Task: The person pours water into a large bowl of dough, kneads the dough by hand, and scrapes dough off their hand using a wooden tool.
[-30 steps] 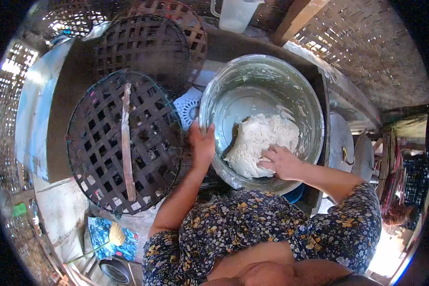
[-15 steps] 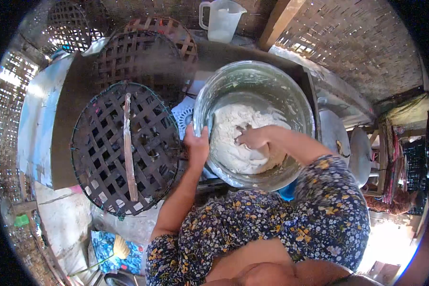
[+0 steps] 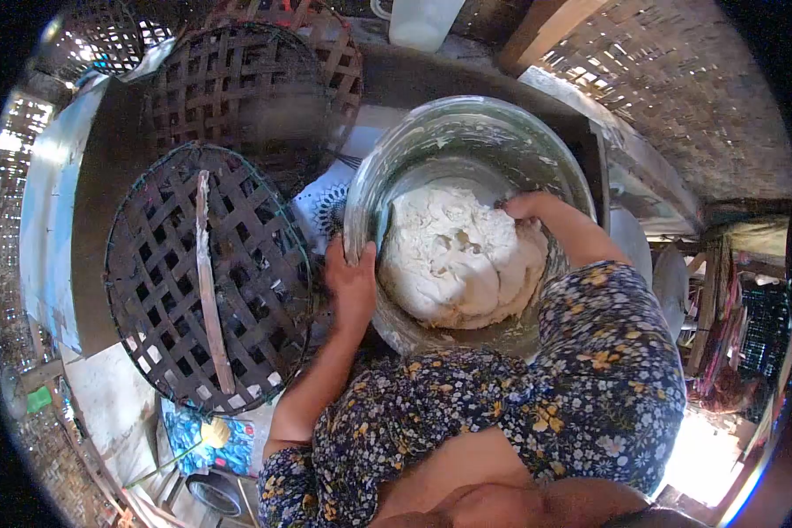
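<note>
A large, round, grey-green basin smeared with white (image 3: 484, 119) sits on a dark brown surface (image 3: 106, 229), in a room walled with tan woven bamboo (image 3: 695, 97). One big, lumpy mass of off-white dough (image 3: 462, 264) lies inside it, toward the person's side, leaving some bare basin floor beyond. The left hand (image 3: 350, 286) holds the basin's left rim, its grip closed on the wall. The right hand (image 3: 526, 208) reaches inside to the dough's far right edge; its fingertips are hidden, so I can't tell how wide or narrow its grip is.

On the left lies a dark, openwork round basket with a teal-bound rim (image 3: 242, 264), one pale wooden strip (image 3: 209, 290) across it. Two more openwork rounds sit beyond, one blackish (image 3: 238, 79) and one reddish-brown (image 3: 343, 70), overlapping, so three altogether near the basin.

Room is tight at the edges: only a narrow gap, with one white cloth with a dark lacy pattern (image 3: 326, 207) showing, parts basin and near basket. The basin's near side comes close to the dark floral clothing (image 3: 466, 387), and its right side nears the surface's dark edge. One translucent plastic pitcher (image 3: 421, 22) stands at the back, beside one wooden beam (image 3: 546, 31).
</note>
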Demonstrator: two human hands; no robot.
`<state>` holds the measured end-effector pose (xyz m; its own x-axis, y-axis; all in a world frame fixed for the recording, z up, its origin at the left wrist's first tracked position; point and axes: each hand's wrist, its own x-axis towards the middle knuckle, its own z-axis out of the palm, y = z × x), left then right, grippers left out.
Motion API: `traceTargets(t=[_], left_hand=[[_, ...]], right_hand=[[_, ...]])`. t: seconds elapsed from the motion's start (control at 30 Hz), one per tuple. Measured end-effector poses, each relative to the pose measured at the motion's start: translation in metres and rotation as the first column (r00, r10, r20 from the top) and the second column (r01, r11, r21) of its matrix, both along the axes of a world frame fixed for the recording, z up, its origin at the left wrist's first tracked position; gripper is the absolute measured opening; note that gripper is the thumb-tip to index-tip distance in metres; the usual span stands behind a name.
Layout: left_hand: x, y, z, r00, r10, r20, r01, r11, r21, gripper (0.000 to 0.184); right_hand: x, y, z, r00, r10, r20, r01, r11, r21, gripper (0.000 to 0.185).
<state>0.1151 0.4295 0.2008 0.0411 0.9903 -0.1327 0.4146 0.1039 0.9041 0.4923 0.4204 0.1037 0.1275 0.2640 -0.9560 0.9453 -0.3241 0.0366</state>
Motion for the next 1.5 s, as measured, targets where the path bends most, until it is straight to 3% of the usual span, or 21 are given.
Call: traceTargets(t=[0.1, 0.17, 0.23, 0.3, 0.5, 0.7, 0.73, 0.77, 0.8, 0.83, 0.87, 0.97, 1.0, 1.2, 1.23, 1.3, 1.37, 1.4, 1.43, 1.47, 1.5], left_hand=[[0.001, 0.000, 0.004, 0.974, 0.068, 0.215, -0.039, 0.990, -0.135, 0.036], [0.003, 0.000, 0.010, 0.983, 0.090, 0.163, -0.067, 0.988, -0.141, 0.036], [0.000, -0.009, 0.015, 0.981, 0.096, 0.168, -0.073, 0.988, -0.138, 0.036], [0.001, -0.009, 0.012, 0.967, 0.105, 0.234, -0.083, 0.991, -0.104, 0.037], [0.003, -0.009, -0.001, 0.963, 0.106, 0.247, -0.091, 0.993, -0.073, 0.039], [0.003, -0.004, 0.002, 0.950, 0.057, 0.306, -0.031, 0.996, -0.088, 0.037], [0.004, -0.003, 0.001, 0.954, 0.051, 0.296, -0.028, 0.996, -0.081, 0.037], [0.004, -0.004, -0.002, 0.957, 0.050, 0.286, -0.029, 0.997, -0.076, 0.037], [0.005, -0.003, -0.005, 0.960, 0.049, 0.277, -0.030, 0.997, -0.072, 0.038], [0.005, -0.005, -0.005, 0.960, 0.049, 0.276, -0.028, 0.996, -0.080, 0.038], [0.006, -0.006, -0.004, 0.960, 0.051, 0.275, -0.028, 0.996, -0.085, 0.037], [0.007, -0.008, -0.014, 0.955, 0.040, 0.293, -0.020, 0.997, -0.072, 0.038], [0.006, -0.009, -0.018, 0.954, 0.033, 0.299, -0.013, 0.998, -0.068, 0.038], [0.009, -0.006, 0.002, 0.981, 0.006, 0.194, 0.002, 0.999, -0.040, 0.039], [0.009, -0.006, 0.002, 0.983, 0.010, 0.185, -0.001, 0.999, -0.046, 0.039], [0.008, -0.005, -0.005, 0.985, 0.009, 0.170, -0.001, 0.999, -0.048, 0.040], [0.007, -0.005, -0.013, 0.997, 0.007, 0.071, -0.007, 1.000, 0.005, 0.041], [0.008, -0.001, -0.015, 1.000, 0.014, 0.020, -0.014, 0.999, 0.030, 0.042], [0.010, 0.002, -0.014, 0.997, 0.024, 0.076, -0.025, 1.000, 0.017, 0.043], [0.011, 0.000, -0.013, 0.991, 0.034, 0.126, -0.033, 0.999, -0.009, 0.043], [0.012, -0.001, -0.013, 0.983, 0.048, 0.176, -0.042, 0.998, -0.037, 0.044]], right_hand=[[-0.017, -0.021, 0.021, 0.872, -0.463, -0.158, 0.458, 0.886, -0.070, 0.047], [-0.023, -0.035, 0.029, 0.668, -0.677, -0.310, 0.690, 0.719, -0.085, 0.046], [0.013, -0.074, -0.028, 0.497, -0.846, -0.192, 0.800, 0.533, -0.276, 0.054], [-0.028, -0.075, 0.022, 0.272, -0.939, -0.209, 0.804, 0.341, -0.487, 0.060], [-0.103, -0.123, 0.046, -0.238, -0.883, -0.406, 0.847, 0.016, -0.531, 0.058], [-0.146, -0.108, 0.110, -0.274, -0.687, -0.673, 0.908, 0.047, -0.417, 0.061], [-0.155, -0.103, 0.132, -0.369, -0.655, -0.659, 0.885, -0.032, -0.464, 0.074], [-0.161, -0.104, 0.131, 0.119, -0.619, -0.776, 0.970, 0.240, -0.043, 0.076], [-0.167, -0.105, 0.128, 0.583, -0.460, -0.669, 0.802, 0.458, 0.384, 0.078], [-0.175, -0.106, 0.127, 0.904, -0.224, -0.364, 0.424, 0.574, 0.701, 0.081], [-0.192, -0.101, 0.127, 0.985, -0.125, -0.120, 0.169, 0.534, 0.829, 0.095], [-0.214, -0.073, 0.105, 0.980, -0.182, 0.076, 0.100, 0.793, 0.601, 0.098], [-0.204, -0.081, 0.075, 0.987, -0.159, 0.027, 0.090, 0.684, 0.724, 0.086], [-0.160, -0.070, -0.012, 0.898, -0.023, -0.439, 0.394, 0.485, 0.781, 0.056], [-0.158, -0.063, -0.003, 0.708, -0.325, -0.627, 0.696, 0.474, 0.539, 0.054], [-0.165, -0.039, 0.037, 0.051, -0.760, -0.648, 0.990, 0.126, -0.070, 0.050], [-0.165, -0.031, 0.053, 0.246, -0.727, -0.641, 0.957, 0.289, 0.040, 0.047], [-0.164, -0.039, 0.049, 0.722, -0.420, -0.550, 0.679, 0.579, 0.450, 0.046], [-0.161, -0.050, 0.048, 0.972, -0.011, -0.236, 0.185, 0.655, 0.732, 0.044], [-0.154, -0.067, 0.055, 0.841, -0.117, -0.529, 0.498, 0.549, 0.671, 0.044], [-0.136, -0.080, 0.058, 0.700, -0.245, -0.671, 0.706, 0.377, 0.600, 0.043]])
